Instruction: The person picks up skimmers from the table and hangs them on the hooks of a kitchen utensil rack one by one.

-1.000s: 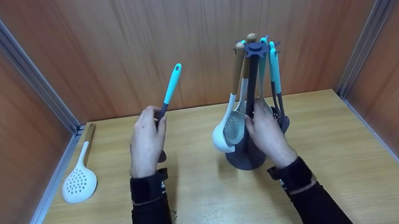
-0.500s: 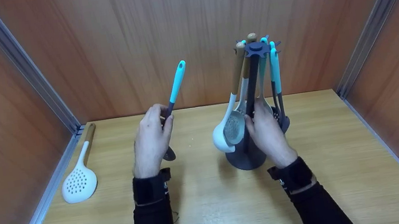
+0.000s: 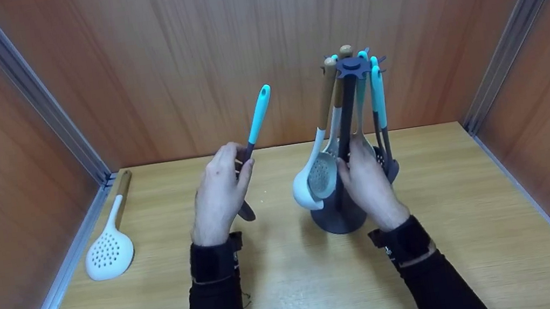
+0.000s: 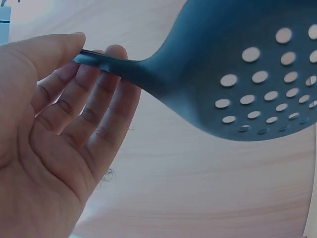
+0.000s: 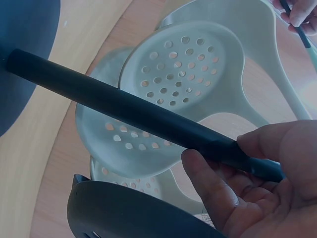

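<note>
My left hand (image 3: 218, 193) pinches the dark shank of a skimmer (image 3: 259, 116) between thumb and fingers, its turquoise handle pointing up and its head low. The left wrist view shows its dark, wide perforated head (image 4: 193, 84). My right hand (image 3: 368, 178) grips the dark post (image 5: 124, 109) of a utensil stand (image 3: 339, 221), low among the hanging utensils. On the stand hang a white ladle (image 3: 304, 188) and a pale skimmer (image 3: 323, 175), both wooden-handled, plus several turquoise-handled tools (image 3: 379, 95). In the right wrist view, a dark utensil head (image 5: 133, 208) hangs near my fingers.
A white skimmer (image 3: 110, 253) with a wooden handle lies at the left of the wooden table (image 3: 296, 293). Wood-patterned panels (image 3: 258, 42) enclose the back and both sides, with metal rails (image 3: 43, 102) at the corners.
My left hand has moved rightward with the skimmer, bringing it closer to the stand. My right hand has stayed on the post.
</note>
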